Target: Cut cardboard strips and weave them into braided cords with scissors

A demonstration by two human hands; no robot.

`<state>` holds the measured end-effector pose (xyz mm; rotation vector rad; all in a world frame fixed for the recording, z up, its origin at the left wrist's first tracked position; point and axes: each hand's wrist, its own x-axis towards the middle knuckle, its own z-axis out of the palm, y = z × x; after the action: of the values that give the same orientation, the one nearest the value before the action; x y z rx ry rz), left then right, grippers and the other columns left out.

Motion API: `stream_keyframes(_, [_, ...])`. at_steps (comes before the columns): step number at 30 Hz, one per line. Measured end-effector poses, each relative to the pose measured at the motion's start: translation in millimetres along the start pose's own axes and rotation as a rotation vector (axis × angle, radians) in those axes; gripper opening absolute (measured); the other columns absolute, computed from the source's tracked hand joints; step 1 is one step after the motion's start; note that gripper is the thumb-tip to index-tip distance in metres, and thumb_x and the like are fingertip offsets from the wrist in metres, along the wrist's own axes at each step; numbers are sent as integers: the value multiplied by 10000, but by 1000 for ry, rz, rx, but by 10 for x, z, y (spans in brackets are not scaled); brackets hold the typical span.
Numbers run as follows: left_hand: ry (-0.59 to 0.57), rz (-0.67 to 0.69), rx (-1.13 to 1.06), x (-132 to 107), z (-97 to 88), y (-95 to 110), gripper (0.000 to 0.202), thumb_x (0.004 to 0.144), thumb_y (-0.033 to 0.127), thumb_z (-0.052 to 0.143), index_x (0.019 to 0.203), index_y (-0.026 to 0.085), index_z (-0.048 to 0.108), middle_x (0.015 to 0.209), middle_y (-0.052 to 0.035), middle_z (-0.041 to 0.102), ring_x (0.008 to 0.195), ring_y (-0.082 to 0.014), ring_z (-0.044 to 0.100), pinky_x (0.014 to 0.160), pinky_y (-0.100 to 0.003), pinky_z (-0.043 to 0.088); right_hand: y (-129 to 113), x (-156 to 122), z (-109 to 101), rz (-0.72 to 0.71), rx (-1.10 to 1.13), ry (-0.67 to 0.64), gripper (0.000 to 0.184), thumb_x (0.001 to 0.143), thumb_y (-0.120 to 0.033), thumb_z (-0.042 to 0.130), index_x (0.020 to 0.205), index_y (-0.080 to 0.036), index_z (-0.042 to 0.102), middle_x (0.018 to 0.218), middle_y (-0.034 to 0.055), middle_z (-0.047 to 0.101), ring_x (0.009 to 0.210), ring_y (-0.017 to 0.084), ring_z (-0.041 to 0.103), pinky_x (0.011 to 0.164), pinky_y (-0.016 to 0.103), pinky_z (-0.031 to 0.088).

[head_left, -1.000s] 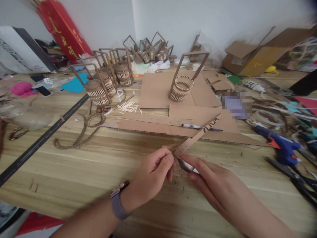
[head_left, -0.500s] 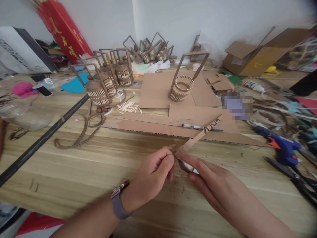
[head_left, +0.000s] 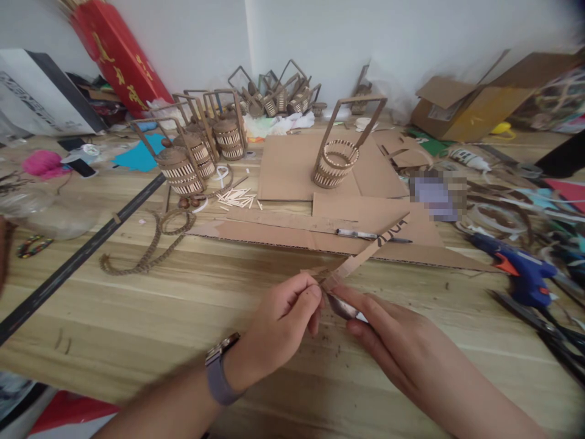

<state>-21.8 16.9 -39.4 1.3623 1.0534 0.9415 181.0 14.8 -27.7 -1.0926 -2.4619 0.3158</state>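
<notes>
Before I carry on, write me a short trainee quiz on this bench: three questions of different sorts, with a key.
1. Multiple choice: Where does the blue glue gun with the orange trigger lie?
A) left of both hands
B) right of both hands
C) between the hands

2. True or false: The round brown-and-cream basket with the tall handle, right of the loose pale sticks, stands on a flat brown cardboard sheet.

3. Open: What slants up and away from between the left hand and the right hand, marked with black print?

Key: 1. B. 2. True. 3. A thin brown cardboard strip.
</notes>
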Motion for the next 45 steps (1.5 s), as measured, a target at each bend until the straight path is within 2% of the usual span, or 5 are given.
stream_keyframes(24, [7, 15, 25, -2, -7, -2, 358, 991, 329, 428, 655, 210, 469, 594, 38, 502, 596, -127, 479, 611, -261, 369, 1, 2, -4, -41, -31, 25, 326, 1053, -262, 337, 1345, -236, 481, 1024, 57, 770, 813, 171, 767, 617, 261, 614])
stream_keyframes(29, [6, 30, 57, -12, -5, -5, 362, 993, 332, 423, 656, 209, 471, 597, 38, 497, 593, -126, 477, 602, -259, 364, -14, 12, 2, -48, -50, 17, 321, 1055, -271, 334, 1333, -230, 490, 940, 45, 761, 771, 171, 764, 619, 271, 623])
stream_keyframes(37, [-8, 101, 145, -17, 2, 3, 372, 1006, 333, 414, 658, 210, 456, 604, 41, 475, 585, -123, 462, 585, -264, 342, -5, 8, 14, -47, -22, 33, 303, 1048, -274, 352, 1276, -222, 545, 967, 55, 763, 782, 175, 766, 637, 276, 629])
stream_keyframes(40, [10, 159, 209, -19, 7, 19, 360, 1005, 307, 402, 660, 212, 439, 622, 37, 465, 621, -132, 466, 622, -275, 343, -14, 3, 13, -42, -16, 33, 303, 1043, -271, 367, 1278, -226, 553, 967, 51, 768, 801, 182, 769, 632, 283, 632])
stream_keyframes(45, [13, 219, 280, -32, 9, 23, 321, 1012, 288, 377, 708, 216, 448, 681, 18, 477, 717, -163, 485, 704, -299, 356, -56, 18, -30, 17, 107, 5, 296, 1026, -243, 403, 1271, -255, 568, 1093, 43, 771, 934, 153, 760, 714, 236, 626])
